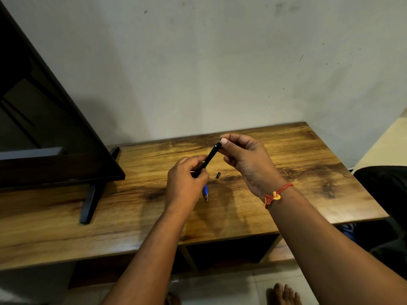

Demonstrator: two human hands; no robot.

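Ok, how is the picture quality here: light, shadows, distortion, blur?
Head view: dim light; soft shadows of the left hand and right hand fall on the table; wide-angle bend tilts the television at left; the black pen they hold is sharp, the small black piece too small to identify.

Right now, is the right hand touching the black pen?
Touching. The head view shows the right hand pinching the black pen at its top end; the left hand grips lower down.

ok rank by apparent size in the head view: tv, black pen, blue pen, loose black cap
1. tv
2. black pen
3. blue pen, mostly hidden behind the left hand, so its rank is unsure
4. black cap
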